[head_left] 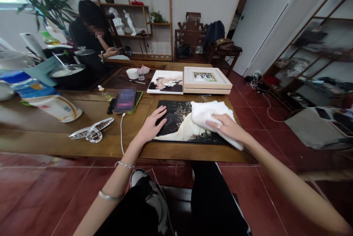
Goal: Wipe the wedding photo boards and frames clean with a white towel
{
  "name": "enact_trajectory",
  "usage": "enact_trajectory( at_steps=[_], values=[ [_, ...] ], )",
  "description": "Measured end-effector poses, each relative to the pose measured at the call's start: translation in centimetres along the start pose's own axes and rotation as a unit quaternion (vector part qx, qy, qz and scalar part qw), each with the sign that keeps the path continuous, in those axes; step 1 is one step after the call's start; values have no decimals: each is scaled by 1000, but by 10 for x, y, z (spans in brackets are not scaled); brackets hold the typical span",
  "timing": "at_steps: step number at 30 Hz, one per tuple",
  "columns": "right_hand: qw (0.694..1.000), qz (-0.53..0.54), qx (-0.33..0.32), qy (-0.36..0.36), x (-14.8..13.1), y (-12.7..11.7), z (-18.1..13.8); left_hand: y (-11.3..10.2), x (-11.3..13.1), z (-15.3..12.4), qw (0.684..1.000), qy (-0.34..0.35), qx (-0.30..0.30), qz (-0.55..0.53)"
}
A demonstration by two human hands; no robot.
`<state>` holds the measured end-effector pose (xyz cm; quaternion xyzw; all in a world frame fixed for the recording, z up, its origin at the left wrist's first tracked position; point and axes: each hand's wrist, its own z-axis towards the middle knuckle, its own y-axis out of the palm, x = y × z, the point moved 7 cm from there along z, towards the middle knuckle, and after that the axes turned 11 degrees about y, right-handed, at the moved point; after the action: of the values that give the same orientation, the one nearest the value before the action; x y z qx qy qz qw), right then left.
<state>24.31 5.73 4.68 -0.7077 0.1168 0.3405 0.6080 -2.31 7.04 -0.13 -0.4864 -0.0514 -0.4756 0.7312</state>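
Left arm: reaches up and inward from the lower left, a chain bracelet (125, 164) at the wrist and a silver bangle (109, 195) further up the forearm.
Left hand: the left hand (151, 126) lies palm down on the left end of the dark picture (175, 120), the fingers laid flat and pointing away and to the right — thumb set apart from the rest.
Right arm: comes in from the lower right corner, stretched long and slanting up to the left.
Right hand: the right hand (227, 126) lies over the white cloth (211, 111), fingers pointing left (one wears a ring (218, 126)); whether they pinch the cloth or only press on it, I cannot tell.
Dark picture: flat on the bench (176, 152) between the two arms, near the front edge, its long axis running left to right; the pale gown printed on it trails toward the lower left.
White cloth: bunched over the right part of the picture — its near corner reaches past the picture's right end.
Behind the picture: a canvas print (176, 87) and, just right of it, a framed photo (204, 77).
Left side of the bench: a phone (125, 103) with a white cable (121, 133) plugged in, a clear hair clip (92, 131) and a plastic pouch (49, 99).
Across the bench: another person (91, 30), seated, head bent.
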Motion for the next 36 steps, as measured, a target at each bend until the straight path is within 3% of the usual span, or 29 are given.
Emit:
enact_trajectory(
  at_steps=[4,7,13,17,20,23,30,33,36],
  values=[
    [997,-39,-64,-37,-25,21,-57,0,1,0,1000,5,3,3],
    [994,-46,-83,-49,-30,24,-67,-1,3,1,1000,9,5,4],
    [997,-7,-50,-53,-17,7,-1,-2,3,1,1000,10,1,2],
    [999,36,12,-28,-9,-7,50,-2,3,1,1000,11,0,0],
    [998,35,48,-17,-10,-7,61,-2,2,0,1000,5,2,-2],
    [999,9,33,-29,-20,6,39,-2,2,0,1000,-1,3,-3],
    [991,-54,-98,-76,-51,48,-62,-1,1,0,1000,4,7,3],
    [988,-58,-115,-81,-53,47,-62,-1,1,0,1000,6,5,4],
    [991,-51,-82,-91,-47,35,-26,-1,1,0,1000,10,5,3]
  ],
)
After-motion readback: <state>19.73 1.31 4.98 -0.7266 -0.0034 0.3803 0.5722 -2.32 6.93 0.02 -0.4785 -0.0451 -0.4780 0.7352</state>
